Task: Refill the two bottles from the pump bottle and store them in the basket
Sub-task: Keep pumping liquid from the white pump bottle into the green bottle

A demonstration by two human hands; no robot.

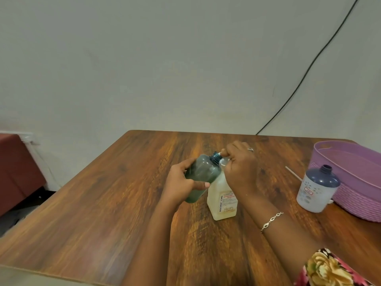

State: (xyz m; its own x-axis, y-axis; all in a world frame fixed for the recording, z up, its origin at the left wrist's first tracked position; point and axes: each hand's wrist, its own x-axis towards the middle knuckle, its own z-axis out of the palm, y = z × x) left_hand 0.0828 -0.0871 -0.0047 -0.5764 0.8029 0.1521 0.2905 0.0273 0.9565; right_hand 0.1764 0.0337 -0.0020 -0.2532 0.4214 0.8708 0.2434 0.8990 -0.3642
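My left hand (181,182) grips a translucent teal bottle (203,174), tilted, with its uncapped neck up against the nozzle of the pump bottle. The pump bottle (221,201) is white and pale yellow with a label, and stands on the wooden table (103,203). My right hand (240,168) covers its pump head, fingers curled over it. A second bottle (316,187), white with a dark blue top and an open neck, stands at the right beside the purple basket (354,195).
A thin white tube (292,173) lies on the table between the pump bottle and the basket. A black cable (309,67) runs down the wall behind. A dark red seat (16,168) stands left of the table.
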